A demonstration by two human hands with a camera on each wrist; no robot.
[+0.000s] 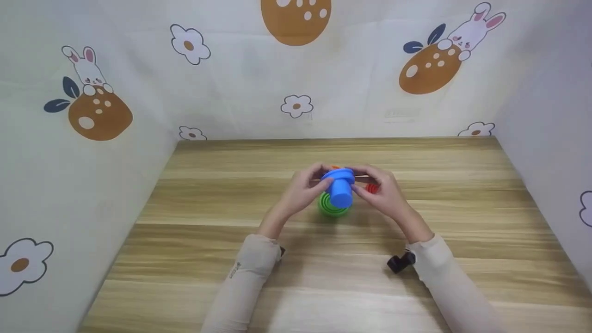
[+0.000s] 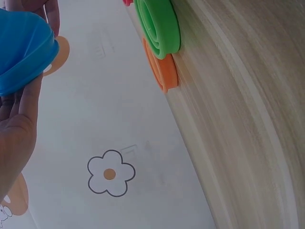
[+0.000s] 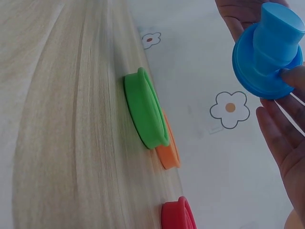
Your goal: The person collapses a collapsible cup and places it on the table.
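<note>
Both hands hold a blue collapsible cup (image 1: pixel 341 196) above the table. Its narrower stepped part (image 3: pixel 276 43) sticks out from a wide round rim. The left hand (image 1: pixel 300 190) grips the rim from the left, thumb on the near side. From the right, the right hand (image 1: pixel 387 192) pinches the same cup, its thumb at the base of the narrow part in the right wrist view. Below the cup lies a flat green ringed piece (image 1: pixel 334 211). An orange one (image 3: pixel 167 153) lies behind it, mostly hidden in the head view. A red one (image 1: pixel 372 188) sits by the right hand, partly covered.
The wood-grain table (image 1: pixel 194 259) meets a patterned cloth wall (image 1: pixel 240 83) at the back, with similar cloth at both sides. A small black device (image 1: pixel 400 262) is at the right cuff, and part of another shows at the left cuff.
</note>
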